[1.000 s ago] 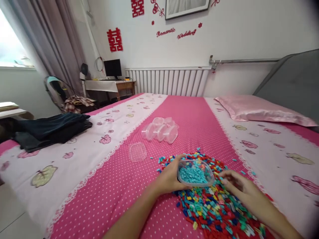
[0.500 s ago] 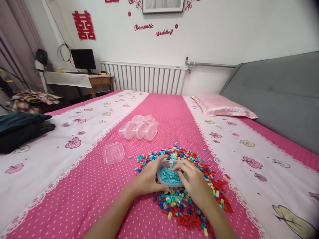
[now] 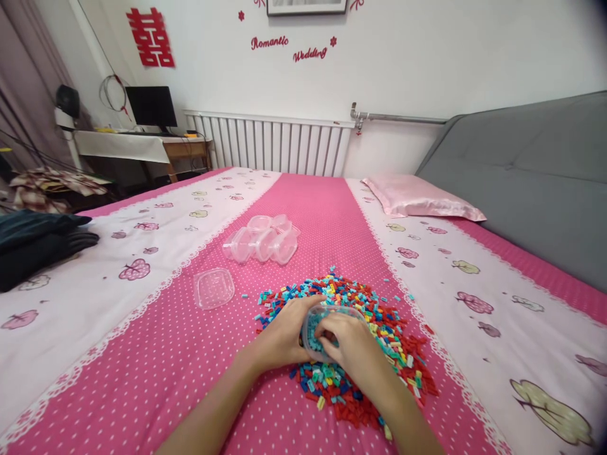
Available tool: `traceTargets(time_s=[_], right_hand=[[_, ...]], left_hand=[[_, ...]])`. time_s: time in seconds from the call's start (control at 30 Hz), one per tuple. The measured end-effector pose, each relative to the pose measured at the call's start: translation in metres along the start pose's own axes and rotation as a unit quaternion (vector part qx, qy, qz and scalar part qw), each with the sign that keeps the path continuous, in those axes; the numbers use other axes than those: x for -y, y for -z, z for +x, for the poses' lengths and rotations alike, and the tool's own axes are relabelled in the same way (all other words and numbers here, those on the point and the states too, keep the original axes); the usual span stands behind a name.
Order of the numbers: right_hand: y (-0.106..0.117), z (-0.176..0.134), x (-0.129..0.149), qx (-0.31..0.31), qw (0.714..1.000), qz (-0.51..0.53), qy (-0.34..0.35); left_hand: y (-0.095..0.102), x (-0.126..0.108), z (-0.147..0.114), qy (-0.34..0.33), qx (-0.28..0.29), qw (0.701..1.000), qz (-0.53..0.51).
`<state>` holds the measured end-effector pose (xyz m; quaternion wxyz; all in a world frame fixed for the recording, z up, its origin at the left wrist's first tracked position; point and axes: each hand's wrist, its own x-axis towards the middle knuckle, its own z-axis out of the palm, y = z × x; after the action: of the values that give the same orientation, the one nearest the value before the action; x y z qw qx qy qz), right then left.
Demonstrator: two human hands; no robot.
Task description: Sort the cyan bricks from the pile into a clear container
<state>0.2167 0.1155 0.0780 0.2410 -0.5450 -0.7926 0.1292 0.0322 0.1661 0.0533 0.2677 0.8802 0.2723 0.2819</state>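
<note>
A clear plastic container (image 3: 341,309) with light-blue bricks (image 3: 312,327) inside sits over a pile of mixed toy bricks (image 3: 353,411). My left hand (image 3: 283,333) is wrapped around the container's left side, thumb near the far rim and fingers at the near edge. Inside the container's opening, my right hand (image 3: 349,344) has its fingers curled together at the light-blue bricks. Whatever those fingers hold is hidden. Red, blue, yellow, green and white bricks spread around and beneath both hands.
A clear lid (image 3: 214,289) lies on the pink dotted bedspread (image 3: 190,354) to the left. Several clear containers (image 3: 263,240) are grouped farther back. A pink pillow (image 3: 422,197) lies by the grey headboard (image 3: 521,170); dark folded clothing (image 3: 42,246) is at far left.
My right hand has moved lower and left, deeper into the container, with its fingers drawn together. My left hand keeps its hold on the container. The view has shifted slightly.
</note>
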Motion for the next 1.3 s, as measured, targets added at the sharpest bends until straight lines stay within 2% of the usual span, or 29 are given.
traceTargets(time_s=[0.13, 0.57, 0.77, 1.0, 1.3], right_hand=[[-0.002, 0.004, 0.0, 0.028, 0.999, -0.025, -0.001], [0.003, 0.0, -0.004, 0.03, 0.999, 0.014, 0.019], [0.015, -0.007, -0.006, -0.015, 0.999, 0.048, 0.007], [0.012, -0.012, -0.007, 0.015, 0.998, -0.044, 0.042], [0.015, -0.012, -0.003, 0.024, 0.998, -0.039, 0.035]], left_hand=[[-0.001, 0.001, 0.001, -0.009, 0.0, 1.0, 0.001], [-0.004, 0.002, 0.001, -0.006, 0.0, 1.0, -0.006], [-0.003, -0.001, 0.001, 0.01, -0.009, 1.0, -0.002], [-0.004, 0.003, 0.0, 0.004, -0.005, 1.0, -0.001], [-0.002, 0.001, 0.001, 0.013, 0.002, 1.0, -0.006]])
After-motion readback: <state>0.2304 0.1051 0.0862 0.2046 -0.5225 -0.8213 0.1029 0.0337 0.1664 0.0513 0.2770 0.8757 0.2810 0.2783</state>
